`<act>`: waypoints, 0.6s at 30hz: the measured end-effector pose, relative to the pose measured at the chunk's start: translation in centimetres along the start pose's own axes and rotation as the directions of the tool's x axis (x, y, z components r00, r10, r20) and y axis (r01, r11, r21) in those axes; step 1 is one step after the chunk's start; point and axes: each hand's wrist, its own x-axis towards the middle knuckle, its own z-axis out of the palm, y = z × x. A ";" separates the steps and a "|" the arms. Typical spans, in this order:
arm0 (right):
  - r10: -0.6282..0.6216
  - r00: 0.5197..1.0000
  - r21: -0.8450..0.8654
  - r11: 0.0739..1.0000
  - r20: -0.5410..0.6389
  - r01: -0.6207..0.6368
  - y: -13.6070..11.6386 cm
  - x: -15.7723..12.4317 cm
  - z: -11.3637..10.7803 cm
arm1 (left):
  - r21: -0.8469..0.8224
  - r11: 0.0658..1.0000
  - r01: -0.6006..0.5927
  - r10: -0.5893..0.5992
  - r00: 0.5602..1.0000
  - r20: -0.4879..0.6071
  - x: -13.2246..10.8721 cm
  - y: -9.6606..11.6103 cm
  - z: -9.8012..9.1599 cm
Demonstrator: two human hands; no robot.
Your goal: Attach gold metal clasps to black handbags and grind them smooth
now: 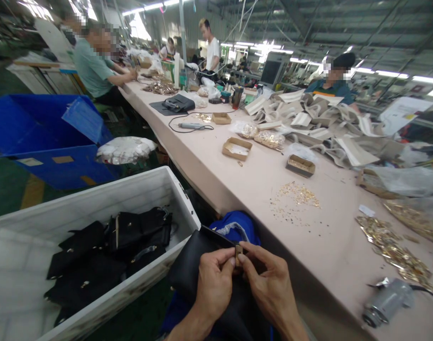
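Hands (216, 279) (271, 279) inturned (metal piece (238, 250) between)

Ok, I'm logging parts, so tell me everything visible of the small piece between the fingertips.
The small piece is dull gold, metallic-looking, narrow and roughly rectangular. Its long side runs up the picture. The left hand and right hand pinch it over the black bag; whether it touches that, I cannot tell.

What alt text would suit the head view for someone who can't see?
The left hand and right hand pinch a small gold-coloured piece over a black bag. To the left, a white bin holds black bags; to the right, a long table carries loose gold pieces and cardboard boxes, with co-workers around it.
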 end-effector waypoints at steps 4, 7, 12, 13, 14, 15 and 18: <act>0.009 1.000 0.010 1.000 0.012 -0.009 0.0 0.2 -0.1 | -0.011 1.000 -0.011 0.011 1.000 0.021 -0.2 0.1 0.0; 0.004 1.000 0.009 1.000 0.019 -0.004 -0.1 0.4 -0.3 | -0.035 0.999 0.006 -0.005 1.000 0.017 -0.3 0.2 0.1; 0.030 0.999 -0.004 1.000 0.046 -0.030 -0.3 0.4 -0.6 | 0.011 1.000 0.022 -0.021 0.999 -0.025 -0.4 0.0 0.1; 0.027 0.999 -0.003 1.000 0.042 -0.027 -0.2 0.4 -0.6 | 0.012 1.000 0.027 -0.026 0.999 -0.031 -0.4 -0.1 0.1; 0.018 0.999 0.000 1.000 0.033 -0.018 -0.2 0.3 -0.6 | 0.009 0.999 0.032 -0.031 0.999 -0.037 -0.4 -0.2 0.2; 0.000 1.000 0.003 1.000 0.021 -0.001 0.0 0.3 -0.5 | 0.004 0.999 0.036 -0.036 0.999 -0.040 -0.3 -0.3 0.2; -0.112 0.993 -0.003 0.994 -0.038 0.112 0.7 0.3 -0.1 | 0.024 0.999 0.049 -0.047 0.997 -0.053 -0.3 -0.6 0.2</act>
